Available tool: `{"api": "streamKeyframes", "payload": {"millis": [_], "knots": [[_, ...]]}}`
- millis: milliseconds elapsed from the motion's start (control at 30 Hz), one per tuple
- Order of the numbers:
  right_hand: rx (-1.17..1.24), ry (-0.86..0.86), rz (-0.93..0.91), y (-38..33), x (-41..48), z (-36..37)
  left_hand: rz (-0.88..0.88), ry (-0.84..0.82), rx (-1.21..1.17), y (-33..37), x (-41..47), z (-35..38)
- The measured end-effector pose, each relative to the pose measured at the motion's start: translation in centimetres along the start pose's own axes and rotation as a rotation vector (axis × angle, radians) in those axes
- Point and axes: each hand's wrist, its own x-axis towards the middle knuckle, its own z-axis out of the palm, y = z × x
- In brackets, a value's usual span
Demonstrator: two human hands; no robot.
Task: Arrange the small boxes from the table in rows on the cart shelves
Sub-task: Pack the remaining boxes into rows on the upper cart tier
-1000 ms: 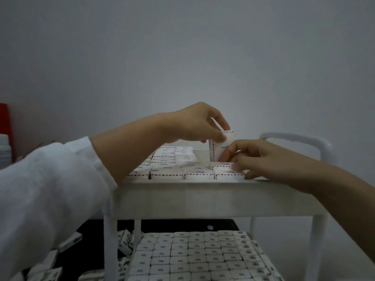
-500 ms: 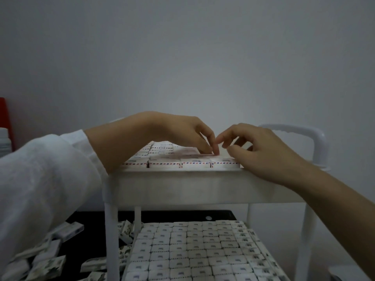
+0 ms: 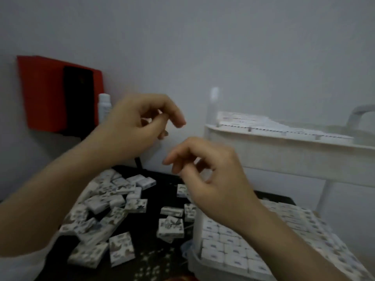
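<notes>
Over the black table now, your L hand & R hand are off the cart's top shelf, both loosely curled, empty; last box is set, loose small boxes wait below for next pick

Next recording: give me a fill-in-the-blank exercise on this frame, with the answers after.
The table under the scattered small boxes is ___ in colour. The left hand and the right hand each hold ___. On the cart's lower shelf the boxes lie in tidy ___. The box on the wall is ___ in colour.
Missing words: black; nothing; rows; red.
</notes>
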Motion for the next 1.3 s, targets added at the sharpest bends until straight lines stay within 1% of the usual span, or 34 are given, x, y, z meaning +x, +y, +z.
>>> {"api": "streamKeyframes", "payload": {"millis": [67, 167, 233, 333, 400, 467, 600, 767, 833, 967, 1033, 1100, 1200, 1233, 1300], "knots": [[0.054, -0.085, 0.073, 1.3, 0.2, 4.9, -0.149, 0.066, 0.015, -3.7, -4.5, -1.6], [0.042, -0.178, 0.18, 4.1, 0.6, 11.8, -0.447, 0.107, 0.077, -10.3, -11.2, -3.5], [0.034, -0.219, 0.285, 6.7, 1.1, 16.3, -0.633, 0.139, 0.128, -14.6, -15.4, -4.8], [-0.024, -0.244, 0.41, 11.2, 1.7, 22.1, -0.768, 0.205, 0.196, -19.6, -20.3, -6.7], [-0.071, -0.28, 0.455, 14.5, 2.3, 25.4, -0.805, 0.249, 0.249, -22.1, -22.2, -7.8], [-0.119, -0.351, 0.465, 17.5, 3.2, 28.3, -0.819, 0.276, 0.295, -24.4, -23.4, -8.5], [-0.199, -0.49, 0.419, 21.8, 6.0, 33.2, -0.819, 0.258, 0.383, -28.1, -24.1, -7.9], [-0.282, -0.544, 0.365, 24.2, 9.8, 38.7, -0.792, 0.214, 0.536, -31.2, -23.1, -6.4], [-0.289, -0.608, 0.371, 24.6, 11.0, 40.4, -0.801, 0.208, 0.577, -32.1, -22.8, -6.2], [-0.372, -0.772, 0.385, 25.5, 12.2, 42.3, -0.86, 0.25, 0.674, -34.1, -22.7, -6.9], [-0.345, -0.82, 0.413, 25.6, 12.3, 42.5, -0.9, 0.191, 0.697, -35.5, -22.4, -7.6], [-0.266, -0.812, 0.43, 25.1, 12.1, 42.0, -0.945, 0.078, 0.7, -37.1, -22.2, -8.0], [-0.125, -0.68, 0.45, 23.9, 11.6, 40.3, -0.993, -0.099, 0.791, -38.9, -22.2, -8.1], [-0.074, -0.634, 0.464, 23.4, 11.3, 39.5, -1.003, -0.127, 0.826, -39.3, -22.3, -8.1], [0.039, -0.571, 0.499, 22.3, 10.9, 37.9, -1.0, -0.12, 0.864, -39.6, -22.4, -8.1]]}}
